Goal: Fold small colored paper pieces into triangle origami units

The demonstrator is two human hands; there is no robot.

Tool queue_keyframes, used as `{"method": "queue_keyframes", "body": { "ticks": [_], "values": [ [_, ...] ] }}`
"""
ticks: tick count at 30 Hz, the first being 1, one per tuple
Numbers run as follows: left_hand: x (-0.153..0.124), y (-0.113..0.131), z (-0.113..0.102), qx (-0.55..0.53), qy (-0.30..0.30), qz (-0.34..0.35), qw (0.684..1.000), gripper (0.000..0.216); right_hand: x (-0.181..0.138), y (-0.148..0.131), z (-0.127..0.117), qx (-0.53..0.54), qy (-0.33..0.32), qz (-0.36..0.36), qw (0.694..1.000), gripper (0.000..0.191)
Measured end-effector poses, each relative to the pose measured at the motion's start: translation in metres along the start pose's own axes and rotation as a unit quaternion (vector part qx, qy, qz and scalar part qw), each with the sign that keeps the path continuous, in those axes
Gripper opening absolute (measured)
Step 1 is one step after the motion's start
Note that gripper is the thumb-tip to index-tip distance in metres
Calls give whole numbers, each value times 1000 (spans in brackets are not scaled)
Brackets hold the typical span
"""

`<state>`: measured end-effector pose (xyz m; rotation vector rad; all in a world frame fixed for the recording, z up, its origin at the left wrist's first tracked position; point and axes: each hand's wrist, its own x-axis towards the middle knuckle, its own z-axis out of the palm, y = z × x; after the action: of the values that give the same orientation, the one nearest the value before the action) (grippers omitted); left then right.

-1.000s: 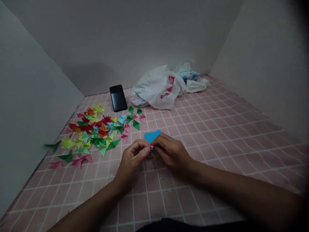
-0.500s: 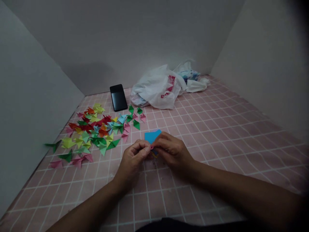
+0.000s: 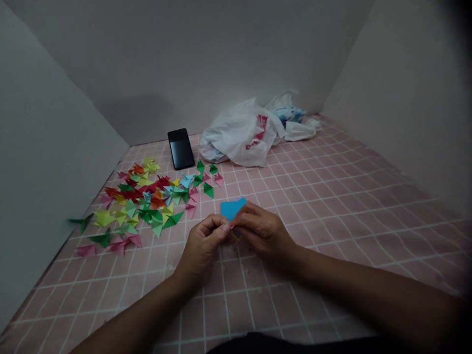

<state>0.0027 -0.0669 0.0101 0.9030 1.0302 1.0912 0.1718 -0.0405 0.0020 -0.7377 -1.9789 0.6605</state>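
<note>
A small folded piece of pink paper [image 3: 231, 226] is pinched between my two hands, most of it hidden by the fingers. My left hand [image 3: 206, 241] grips it from the left with thumb and forefinger. From the other side my right hand [image 3: 263, 231] closes its fingertips on the same paper. Just beyond and beneath the hands lies blue square paper [image 3: 229, 210], with a bit of yellow showing below. To the left spreads a heap of folded paper cranes [image 3: 147, 214] in green, pink, red, yellow, orange and light blue.
A black phone [image 3: 181, 149] leans near the back wall. Right of it lies a crumpled white plastic bag [image 3: 239, 132] with red print, then a blue-and-white packet [image 3: 291, 114]. White panels [image 3: 236, 54] enclose a pink checked cloth [image 3: 332, 196].
Both hands stay in nearly the same place, with only slight finger movement on the pink paper. The other things have not moved.
</note>
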Motion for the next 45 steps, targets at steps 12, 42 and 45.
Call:
{"method": "queue_keyframes", "body": {
  "ticks": [12, 42, 45],
  "values": [
    [-3, 7, 1, 98, 8, 63, 993, 16, -3, -3, 2, 11, -7, -1, 1000, 20],
    [-2, 3, -5, 154, 26, 91, 984, 14, 2, 3, 0, 52, -19, 46, 997, 14],
    [-1, 2, -5, 154, 37, 110, 981, 11, 1, 2, 0, 27, -26, 30, 999, 14]
  ]
}}
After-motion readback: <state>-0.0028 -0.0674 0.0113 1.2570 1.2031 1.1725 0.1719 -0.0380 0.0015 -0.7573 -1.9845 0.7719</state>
